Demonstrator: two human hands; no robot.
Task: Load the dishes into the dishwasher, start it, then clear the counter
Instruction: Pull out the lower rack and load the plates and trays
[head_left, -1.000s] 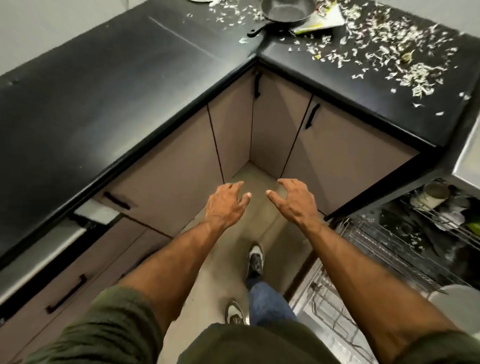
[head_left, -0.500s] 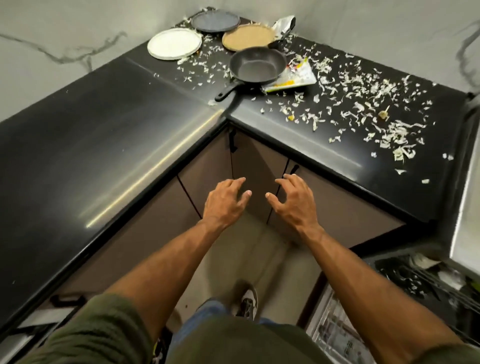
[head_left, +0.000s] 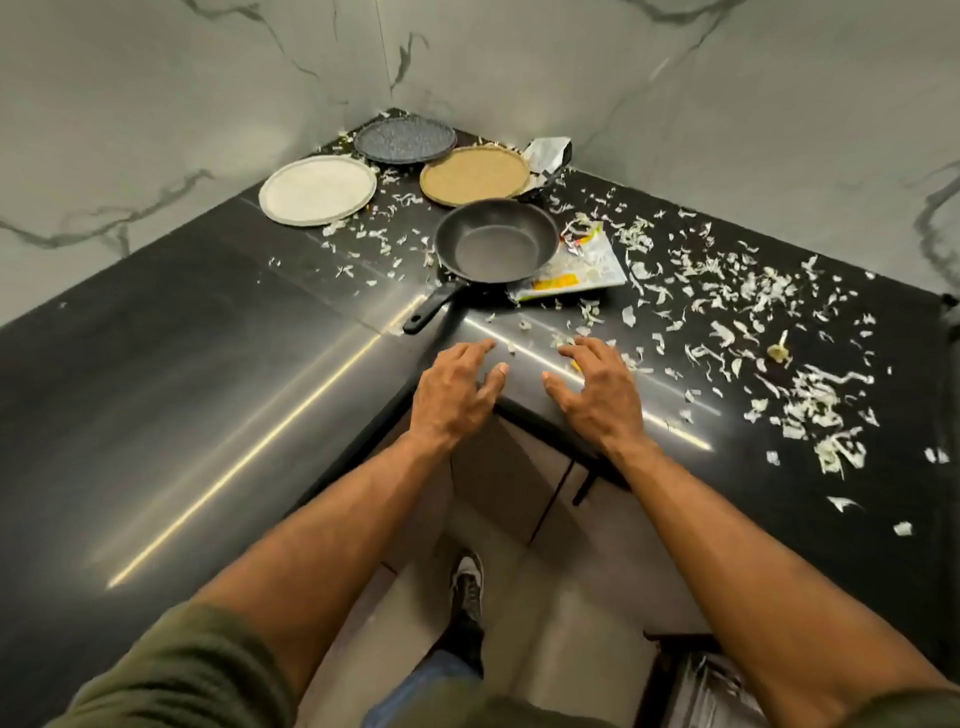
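- Head cam: my left hand (head_left: 457, 395) and right hand (head_left: 597, 395) are both over the black counter (head_left: 208, 364) edge, fingers spread, holding nothing.
- Frying pan (head_left: 496, 241) sits just past them w/ its handle toward me; white plate (head_left: 317, 189), tan plate (head_left: 475, 174) and blue plate (head_left: 405, 140) are back in the corner.
- Shredded scraps (head_left: 753, 312) all over the right side.
- Wrapper (head_left: 576, 265) is half hidden under the pan, print unreadable.
- Dishwasher (head_left: 706, 686) cut off bottom right, can't make out much.
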